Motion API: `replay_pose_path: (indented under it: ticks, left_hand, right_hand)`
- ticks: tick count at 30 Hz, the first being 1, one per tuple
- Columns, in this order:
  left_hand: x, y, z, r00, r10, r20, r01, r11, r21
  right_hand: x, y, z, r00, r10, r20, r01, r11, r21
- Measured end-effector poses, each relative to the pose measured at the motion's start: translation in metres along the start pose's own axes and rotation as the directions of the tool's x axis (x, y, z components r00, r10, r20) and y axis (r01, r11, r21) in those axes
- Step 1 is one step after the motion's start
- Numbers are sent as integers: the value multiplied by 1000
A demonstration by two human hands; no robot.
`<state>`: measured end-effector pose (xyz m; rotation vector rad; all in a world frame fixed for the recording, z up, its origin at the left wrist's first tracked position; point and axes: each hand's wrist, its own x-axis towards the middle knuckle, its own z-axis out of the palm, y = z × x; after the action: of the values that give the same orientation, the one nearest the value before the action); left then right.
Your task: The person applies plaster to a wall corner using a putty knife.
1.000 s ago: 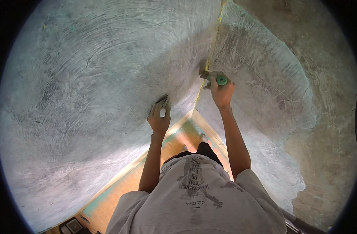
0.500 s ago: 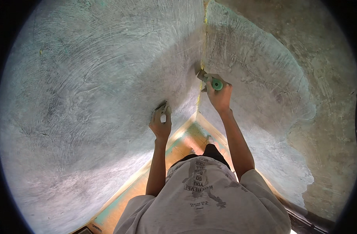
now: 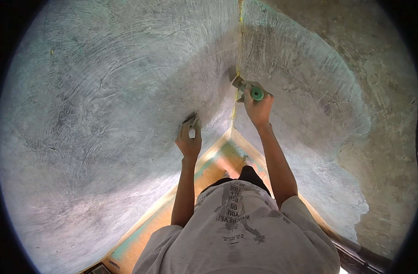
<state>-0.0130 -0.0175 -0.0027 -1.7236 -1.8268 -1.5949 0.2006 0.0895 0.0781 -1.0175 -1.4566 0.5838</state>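
Observation:
My right hand (image 3: pixel 260 108) is closed around the green handle of a scraper (image 3: pixel 257 94). Its flat blade reaches the yellow-streaked corner seam (image 3: pixel 240 45), where two walls meet. Lower and to the left, my left hand (image 3: pixel 188 142) pinches a small flat grey piece with a dark edge (image 3: pixel 190 118), held close to the left wall (image 3: pixel 113 114). The fingers hide most of that piece, so its kind cannot be made out. Scratch marks and worn greenish-grey patches cover both walls.
The right wall (image 3: pixel 300 100) has a pale patch with a ragged edge against browner plaster (image 3: pixel 387 150). Below lies an orange tiled floor (image 3: pixel 213 171) with a pale skirting along the walls. A dark pipe-like object (image 3: pixel 355 260) runs at the lower right.
The scraper's blade has shifted slightly up and right, turning a little at the seam. My left hand has risen slightly, still holding the flat piece.

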Motion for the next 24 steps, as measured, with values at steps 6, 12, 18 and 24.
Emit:
replay_pose_path:
  ticks: [6,12,18,24]
  left_hand:
    - [-4,-8,2,1000,-3,9,3,1000,8]
    - [-3,-7,3,1000,8,23,-8,1000,29]
    - [-3,-4,2,1000,10,23,-10,999,33]
    - [-1,-5,2,999,-6,39,5,999,35]
  right_hand:
    - [-6,16,5,999,37,27,-36,998,-45]
    - [-13,31,9,1000,14,-11,-14,999,-44]
    - [-19,40,16,992,125,-31,-124,992,37]
    - [-34,59,21,998,58,-35,-58,998,6]
